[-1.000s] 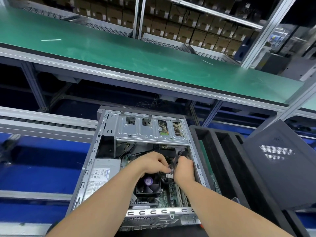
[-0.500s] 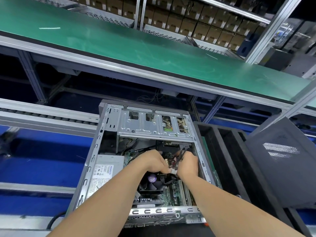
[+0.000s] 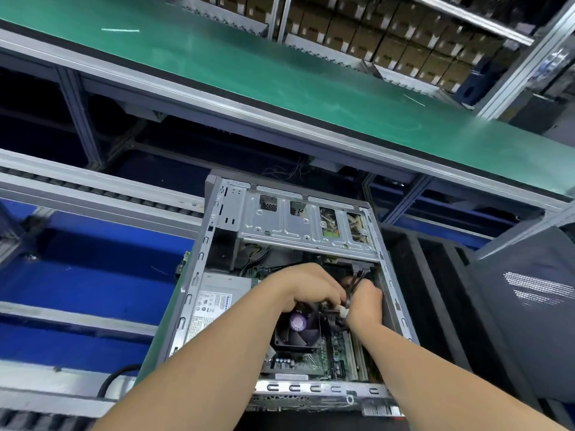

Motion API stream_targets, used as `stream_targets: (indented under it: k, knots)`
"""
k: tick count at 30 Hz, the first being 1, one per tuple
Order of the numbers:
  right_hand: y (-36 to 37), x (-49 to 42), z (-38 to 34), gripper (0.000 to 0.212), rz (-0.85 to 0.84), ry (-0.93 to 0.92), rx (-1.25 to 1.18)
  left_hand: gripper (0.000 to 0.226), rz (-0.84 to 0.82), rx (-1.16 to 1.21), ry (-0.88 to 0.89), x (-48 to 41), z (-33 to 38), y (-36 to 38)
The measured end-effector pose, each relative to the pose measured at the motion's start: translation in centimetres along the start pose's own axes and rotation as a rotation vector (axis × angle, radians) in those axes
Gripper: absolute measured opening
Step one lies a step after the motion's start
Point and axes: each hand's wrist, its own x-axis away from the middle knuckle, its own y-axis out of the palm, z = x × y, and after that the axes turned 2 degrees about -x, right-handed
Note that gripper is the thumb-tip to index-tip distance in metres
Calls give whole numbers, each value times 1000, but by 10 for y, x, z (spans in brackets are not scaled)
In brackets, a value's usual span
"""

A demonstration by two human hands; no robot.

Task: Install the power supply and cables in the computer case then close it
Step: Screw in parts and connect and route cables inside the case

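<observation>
Lying open side up on a green-edged board [image 3: 161,335], mid-view: one computer case [image 3: 199,275], grey metal, lid off.

Contents and surroundings, left to right:

- Roller track [image 3: 93,188]: grey, running past the case's far left corner.
- Black cord [image 3: 113,381]: off the case's near left corner.
- Power supply [image 3: 217,303]: silver box with a printed label, inside the case, flat against its left wall, about midway along.
- Drive cage [image 3: 305,225]: silver plate across the far end of the case.
- Fan [image 3: 297,326]: black, purple hub, middle of the case, with the circuit board [image 3: 311,362] toward the near edge.
- Left hand [image 3: 311,287]: over the fan, fingers [image 3: 329,292] curled down, tips pinching a white plug [image 3: 342,312].
- Cables [image 3: 357,276]: dark bundle in the right half of the case, leading up toward the drive cage.
- Right hand [image 3: 365,303]: close beside the left, fingers curled round the cables just above the plug; blur hides the exact grip.
- Foam tray [image 3: 432,290]: black, slotted, just beside the case's right wall.
- Side panel [image 3: 535,306]: dark, vented, tilted, apart from the case at far right.
- Behind: long green desk [image 3: 249,66]; cardboard boxes [image 3: 389,42] on shelving beyond it.
</observation>
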Motion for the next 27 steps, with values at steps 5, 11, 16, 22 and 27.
stream_targets:
  k: [5,11,16,22,27]
  knots:
    - [-3,4,1,24,-99,-65,-60,53,119,104,-122,-9,5,12]
    - [-7,5,-6,35,-166,-41,-124,39,174,261,-181,-18,7,20]
    - [-10,8,0,11,-85,-244,206,25,319,122,-184,-21,2,6]
    - [-12,3,4,22,-175,-433,308,42,321,-412,-249,-25,-9,8]
    - [-12,8,-1,29,-164,-315,540,45,307,-430,-247,-30,-11,4]
